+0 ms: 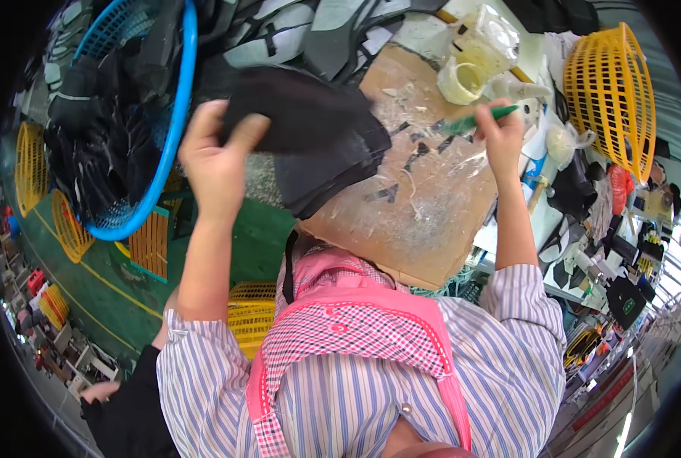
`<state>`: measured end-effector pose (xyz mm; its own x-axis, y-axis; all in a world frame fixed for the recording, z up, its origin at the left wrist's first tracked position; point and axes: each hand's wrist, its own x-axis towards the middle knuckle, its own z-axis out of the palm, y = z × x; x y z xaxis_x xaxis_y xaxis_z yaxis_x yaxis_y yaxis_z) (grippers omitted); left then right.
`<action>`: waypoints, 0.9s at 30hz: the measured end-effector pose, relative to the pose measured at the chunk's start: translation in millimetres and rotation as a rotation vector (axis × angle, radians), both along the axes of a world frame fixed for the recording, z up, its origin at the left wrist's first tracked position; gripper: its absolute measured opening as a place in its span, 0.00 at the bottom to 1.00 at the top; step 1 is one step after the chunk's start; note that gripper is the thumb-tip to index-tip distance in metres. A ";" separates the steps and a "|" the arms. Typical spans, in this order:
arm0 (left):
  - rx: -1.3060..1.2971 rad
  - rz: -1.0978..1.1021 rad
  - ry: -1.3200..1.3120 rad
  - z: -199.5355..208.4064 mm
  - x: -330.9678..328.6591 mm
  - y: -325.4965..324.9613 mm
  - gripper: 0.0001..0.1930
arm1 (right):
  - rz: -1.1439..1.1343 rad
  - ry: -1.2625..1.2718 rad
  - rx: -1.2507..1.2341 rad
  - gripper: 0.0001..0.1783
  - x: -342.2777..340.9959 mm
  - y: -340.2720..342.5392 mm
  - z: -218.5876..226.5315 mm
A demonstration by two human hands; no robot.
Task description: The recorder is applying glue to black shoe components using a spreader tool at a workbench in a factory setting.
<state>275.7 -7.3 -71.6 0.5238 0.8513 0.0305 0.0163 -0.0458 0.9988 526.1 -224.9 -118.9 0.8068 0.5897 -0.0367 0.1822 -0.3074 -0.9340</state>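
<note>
My left hand (217, 156) pinches the edge of a black, flat fabric-like piece (298, 113), blurred by motion. It is lifted over a stack of similar black pieces (329, 182) at the left side of a stained cardboard sheet (439, 221). My right hand (502, 139) is closed on a green-handled brush (466, 122) above the right part of the cardboard; its working end is smeared. Just beyond the brush stands a crusted, translucent pot (462, 80) with yellowish stuff inside.
A large blue basket (185, 99) of black pieces stands at the left. Cut grey and black pieces (279, 42) lie along the far side. A yellow basket (611, 99) is at the far right, near a cluttered bench. Another person's hand (100, 391) shows at lower left.
</note>
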 end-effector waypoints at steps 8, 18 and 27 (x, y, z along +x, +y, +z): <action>1.021 0.075 0.049 0.6 27.5 36.8 0.14 | -0.192 0.068 0.284 0.10 70.7 2.9 -27.6; 1.192 0.142 0.559 -81.3 -69.3 9.5 0.21 | -0.180 0.374 0.463 0.08 36.2 -5.5 -31.6; 0.623 -0.135 0.322 -79.1 -59.8 -22.7 0.17 | 0.229 0.469 0.320 0.05 -30.5 85.2 0.3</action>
